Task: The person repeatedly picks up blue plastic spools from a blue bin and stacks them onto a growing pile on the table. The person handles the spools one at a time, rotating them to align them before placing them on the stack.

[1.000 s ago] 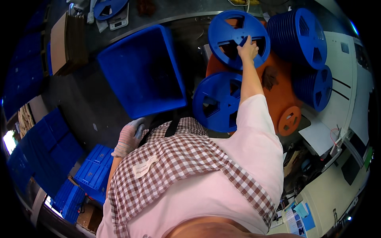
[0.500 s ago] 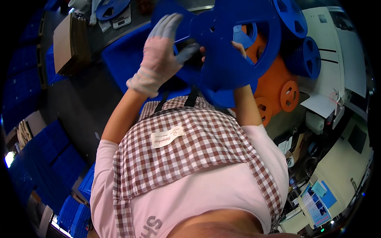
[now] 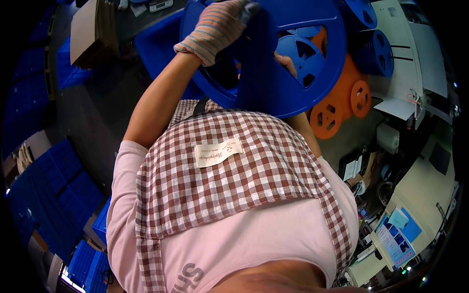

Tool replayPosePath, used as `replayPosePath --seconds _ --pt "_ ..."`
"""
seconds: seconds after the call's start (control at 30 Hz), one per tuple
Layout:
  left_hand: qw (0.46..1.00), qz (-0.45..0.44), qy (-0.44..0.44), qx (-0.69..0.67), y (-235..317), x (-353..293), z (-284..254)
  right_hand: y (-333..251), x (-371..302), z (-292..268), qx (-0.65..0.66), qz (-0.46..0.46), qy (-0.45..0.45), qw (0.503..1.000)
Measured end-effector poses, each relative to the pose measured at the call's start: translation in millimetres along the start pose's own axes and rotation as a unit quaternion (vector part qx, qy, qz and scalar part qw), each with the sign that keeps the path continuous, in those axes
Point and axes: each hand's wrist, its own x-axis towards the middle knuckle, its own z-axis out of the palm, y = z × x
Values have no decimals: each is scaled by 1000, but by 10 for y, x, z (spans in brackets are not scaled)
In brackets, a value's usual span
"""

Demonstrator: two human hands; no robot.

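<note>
A big blue plastic reel (image 3: 264, 93) with wide cut-outs is held up in front of my apron. My right hand (image 3: 286, 63) is bare, and its fingers show through the cut-outs on both sides of a broad spoke, closed round it. My left hand (image 3: 222, 24), in a striped knit glove with grey fingertips, lies over the reel's upper left part by the hub. Its fingers are curled in; what they pinch, if anything, is hidden. Behind the reel is another blue reel (image 3: 298, 56).
A blue bin (image 3: 154, 46) is behind the reel at left. Orange reels (image 3: 326, 118) are at right, with stacked blue reels (image 3: 373, 53) beyond them. Cardboard sheets (image 3: 90, 34) stand at far left, near a small scale (image 3: 160, 5). A pale cabinet (image 3: 400, 83) is at far right.
My left hand, stretched out beside the reel before, has moved up and right onto it, its fingers now curled. The reel has turned and its face shows more fully. My right hand still holds it.
</note>
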Motion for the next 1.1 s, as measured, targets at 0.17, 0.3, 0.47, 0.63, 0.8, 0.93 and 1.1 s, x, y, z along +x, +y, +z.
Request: replayPosePath --seconds 0.17,0.3,0.47,0.63,0.8,0.93,1.1 --pt "977 169 124 43 -329 -37 -307 -64 -73 14 182 54 -26 981" --pt "952 207 144 174 183 -161 -374 -139 -89 183 206 66 -11 976" --pt "951 214 -27 222 331 -457 104 -34 -181 -215 -240 -130 10 962" --pt "946 287 -111 105 295 -630 197 57 -261 -123 -172 -160 113 965" --pt "913 330 -227 -83 226 -980 -54 -87 -166 -158 185 -11 -59 981" --pt "964 245 -103 -7 157 -1039 -415 -97 -117 -72 272 88 -72 956" --pt "964 131 -24 231 12 -903 -339 -96 -130 -77 231 98 -38 967"
